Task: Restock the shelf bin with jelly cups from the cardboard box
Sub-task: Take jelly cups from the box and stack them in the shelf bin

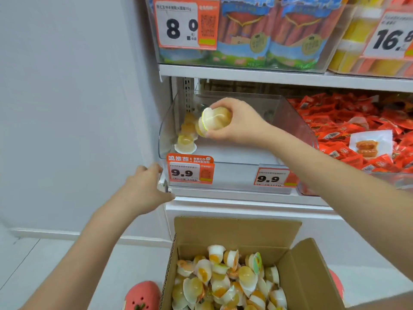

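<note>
Nearest you: the open box [297, 274] sits on the floor at bottom centre, flaps up, holding a loose heap of cups [228, 285] w/ white and yellow-orange contents. A pink shoe [142, 295] shows just left of the box. Your left hand [146, 191] is up at the left end of the shelf edge, fingers loosely spread and holding nothing; whether the fingertips touch the shelf end can't be told. Two orange tags, both reading 9.9, hang on the bin front: left tag [190, 170], right tag [273, 177]. Your right hand [237, 121] reaches over the front wall into the clear bin [297, 124] and grips a held cup [214, 119], tilted on its side, lid facing left, thumb under, fingers over. At the bin's left wall, approx. three binned cups [186, 139] lie stacked against the corner; rest of the bin floor is bare white. Right of the bin: a pile of red packets [357, 128]. Shelf above: sausage packs [268, 30] behind an 8.0 tag [185, 23].
</note>
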The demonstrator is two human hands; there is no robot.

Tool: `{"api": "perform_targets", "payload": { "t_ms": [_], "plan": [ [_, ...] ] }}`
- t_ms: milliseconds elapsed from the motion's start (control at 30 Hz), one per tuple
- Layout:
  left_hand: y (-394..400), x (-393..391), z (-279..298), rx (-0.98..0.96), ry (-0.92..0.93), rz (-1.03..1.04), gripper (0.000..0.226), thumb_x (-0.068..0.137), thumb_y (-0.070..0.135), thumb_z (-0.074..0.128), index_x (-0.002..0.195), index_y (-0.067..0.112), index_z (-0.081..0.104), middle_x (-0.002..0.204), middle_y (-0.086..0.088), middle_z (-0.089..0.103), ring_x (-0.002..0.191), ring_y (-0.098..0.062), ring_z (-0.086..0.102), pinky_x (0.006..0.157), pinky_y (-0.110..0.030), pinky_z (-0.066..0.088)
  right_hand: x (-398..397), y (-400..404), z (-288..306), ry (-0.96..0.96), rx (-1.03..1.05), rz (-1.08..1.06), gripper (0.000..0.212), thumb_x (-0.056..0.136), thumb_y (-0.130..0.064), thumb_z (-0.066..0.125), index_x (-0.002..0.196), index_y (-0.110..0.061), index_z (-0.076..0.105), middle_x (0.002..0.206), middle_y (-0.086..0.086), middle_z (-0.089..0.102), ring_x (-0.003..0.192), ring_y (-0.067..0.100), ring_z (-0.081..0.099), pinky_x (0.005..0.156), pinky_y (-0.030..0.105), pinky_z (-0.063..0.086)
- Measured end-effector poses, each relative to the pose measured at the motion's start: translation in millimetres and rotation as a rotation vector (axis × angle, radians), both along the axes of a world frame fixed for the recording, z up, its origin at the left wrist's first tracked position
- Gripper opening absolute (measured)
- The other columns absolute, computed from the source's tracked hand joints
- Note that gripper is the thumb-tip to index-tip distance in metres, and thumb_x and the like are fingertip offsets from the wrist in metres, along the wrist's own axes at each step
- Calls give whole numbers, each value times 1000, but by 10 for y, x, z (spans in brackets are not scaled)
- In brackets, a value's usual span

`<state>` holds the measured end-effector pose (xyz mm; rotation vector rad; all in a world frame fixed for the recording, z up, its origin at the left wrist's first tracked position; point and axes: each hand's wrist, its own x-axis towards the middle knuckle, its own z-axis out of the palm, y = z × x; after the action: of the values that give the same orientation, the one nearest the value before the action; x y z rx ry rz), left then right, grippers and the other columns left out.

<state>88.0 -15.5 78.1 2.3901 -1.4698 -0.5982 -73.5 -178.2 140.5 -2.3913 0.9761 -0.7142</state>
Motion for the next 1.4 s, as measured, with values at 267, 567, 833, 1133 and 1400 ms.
{"api": "perform_targets", "payload": {
  "t_ms": [267, 567, 833, 1133, 1400],
  "plan": [
    [-50, 261, -54, 156, -1, -257, 54, 87, 42, 62, 134, 28, 42, 137, 3, 36, 120, -17, 45, 98, -27, 38, 823, -413, -357, 673, -228, 505, 59, 71, -30, 79, 125, -19, 57, 122, 1, 58, 109, 19, 53, 93, 34, 45],
    [-331, 147, -287, 203, -34, -373, 62, 89, 37, 61, 143, 22, 34, 145, -1, 31, 131, -21, 37, 104, -38, 40, 883, -481, -693, 550, -148, 617, 50, 81, -32, 71, 119, -17, 43, 112, 2, 60, 99, 19, 58, 84, 40, 50],
    [-397, 146, -331, 189, -58, -365, 57, 88, 35, 62, 139, 21, 39, 141, -3, 36, 127, -22, 40, 103, -41, 42, 846, -485, -713, 453, -34, 630, 53, 77, -29, 75, 120, -19, 45, 113, -4, 56, 101, 11, 55, 86, 31, 49],
    [-391, 130, -336, 202, -76, -367, 53, 88, 34, 62, 136, 20, 42, 140, -5, 35, 126, -24, 40, 103, -41, 42, 832, -517, -739, 538, -97, 642, 42, 85, -27, 68, 123, -24, 51, 117, -7, 61, 111, 12, 53, 113, 36, 30],
    [-387, 123, -335, 197, -108, -379, 52, 89, 35, 61, 135, 19, 43, 140, -4, 35, 125, -23, 42, 102, -41, 43, 809, -478, -673, 551, -153, 660, 48, 85, -25, 69, 128, -21, 51, 124, -5, 59, 111, 6, 51, 112, 26, 26]
  ]
}}
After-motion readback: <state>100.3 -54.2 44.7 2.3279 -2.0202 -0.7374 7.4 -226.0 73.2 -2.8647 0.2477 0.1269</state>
